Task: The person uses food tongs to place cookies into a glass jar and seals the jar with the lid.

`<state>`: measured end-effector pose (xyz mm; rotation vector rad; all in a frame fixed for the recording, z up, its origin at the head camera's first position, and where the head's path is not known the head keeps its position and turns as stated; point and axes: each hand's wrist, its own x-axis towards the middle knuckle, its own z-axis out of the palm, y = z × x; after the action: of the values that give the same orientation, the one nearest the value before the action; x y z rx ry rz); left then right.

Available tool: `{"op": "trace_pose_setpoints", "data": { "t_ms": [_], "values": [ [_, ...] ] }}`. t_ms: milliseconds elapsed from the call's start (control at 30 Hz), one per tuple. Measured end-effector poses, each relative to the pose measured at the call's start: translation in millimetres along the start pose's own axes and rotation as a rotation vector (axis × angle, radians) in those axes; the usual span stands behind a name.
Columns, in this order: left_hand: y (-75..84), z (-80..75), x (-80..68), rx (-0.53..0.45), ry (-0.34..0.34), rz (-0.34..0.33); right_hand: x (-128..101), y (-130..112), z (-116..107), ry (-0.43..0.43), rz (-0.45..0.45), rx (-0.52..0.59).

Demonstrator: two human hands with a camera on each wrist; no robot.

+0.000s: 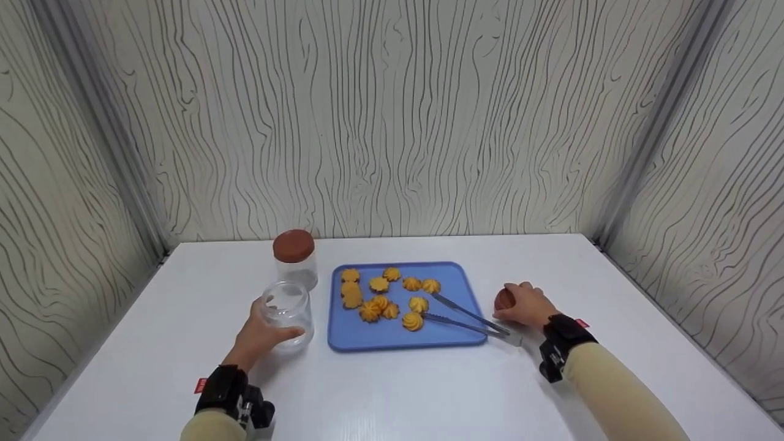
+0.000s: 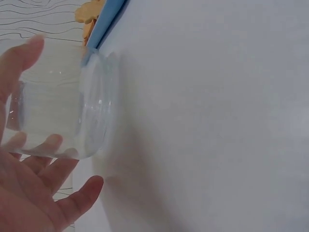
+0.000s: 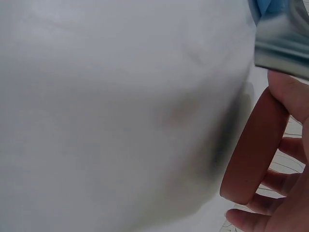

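My left hand [image 1: 260, 334] grips a clear jar [image 1: 286, 313] by its side, thumb in front and fingers behind. The jar has no lid on and looks vacant inside; in the left wrist view its thick base [image 2: 99, 104] is close to the tabletop, and I cannot tell whether it touches. On the right, my right hand [image 1: 530, 306] holds a reddish-brown lid [image 1: 504, 299] by its rim. Seen from the right wrist, that lid [image 3: 255, 147] is tilted on edge near the table. Metal tongs [image 1: 468, 325] lie beside this hand, their arms over the tray.
Several golden piped cookies [image 1: 370, 310] lie on a blue tray [image 1: 407, 342] between the hands. Behind the held jar stands a second clear jar [image 1: 298, 272] with a reddish-brown lid [image 1: 294, 245] on. Patterned walls [image 1: 380, 122] enclose the white table [image 1: 380, 392] at back and sides.
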<state>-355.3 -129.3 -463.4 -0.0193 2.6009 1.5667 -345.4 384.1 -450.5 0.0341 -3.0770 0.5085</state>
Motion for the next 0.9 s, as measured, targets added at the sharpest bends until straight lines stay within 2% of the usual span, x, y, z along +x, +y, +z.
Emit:
{"op": "trace_pose_setpoints", "data": {
  "t_ms": [367, 567, 900],
  "values": [
    [-0.3, -1.1, -2.5, -0.015, -0.004, -0.007, -0.1, 0.0, 5.3, -0.032, 0.023, 0.022],
    [0.9, -0.3, -2.7, -0.017, -0.001, 0.007, -2.9, 2.2, 5.4, -0.034, -0.001, -0.018],
    [0.2, -0.7, -2.9, -0.024, -0.008, -0.007, -1.3, 3.5, 7.5, -0.005, -0.024, -0.005]
  ]
}}
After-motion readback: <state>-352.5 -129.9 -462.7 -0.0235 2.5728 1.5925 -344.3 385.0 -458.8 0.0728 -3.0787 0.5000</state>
